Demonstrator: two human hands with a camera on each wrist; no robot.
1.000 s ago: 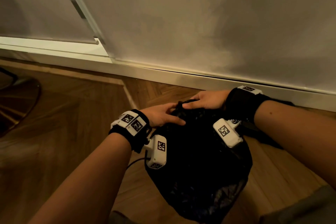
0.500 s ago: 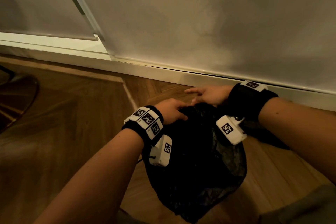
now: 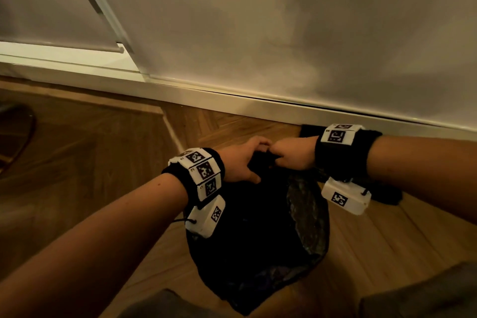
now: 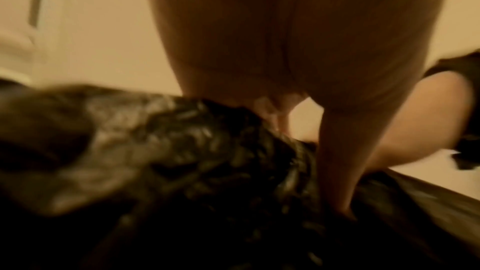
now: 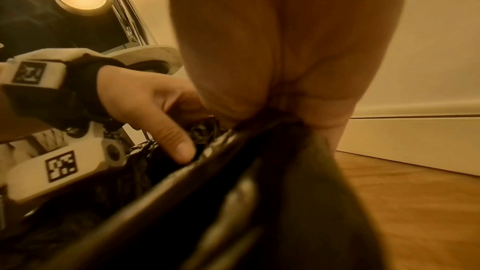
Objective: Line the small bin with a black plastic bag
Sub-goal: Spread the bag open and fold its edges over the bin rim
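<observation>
The black plastic bag [image 3: 258,245] bulges over the floor in front of me and hides the small bin under it. At the bag's far edge my left hand [image 3: 254,162] has its fingers curled over the plastic and its thumb [image 4: 335,171] pressed down into it. Right beside it, knuckles almost touching, my right hand [image 3: 281,155] is a fist that pinches a gathered fold of the bag [image 5: 288,128]. From that fold the plastic runs taut toward the right wrist camera. The left hand [image 5: 155,106] also shows in that view, thumb on the crinkled bag.
A white wall and skirting board [image 3: 258,106] run close behind the bag. The wooden floor [image 3: 90,162] spreads to the left, with a dark curved object [image 3: 15,131] at the left edge. Something black [image 3: 387,196] lies on the floor under my right wrist. Grey cloth [image 3: 426,292] fills the bottom right.
The two hands have drawn together at the bag's far edge. My right hand's fingers, stretched out half a second ago, are now curled on the plastic.
</observation>
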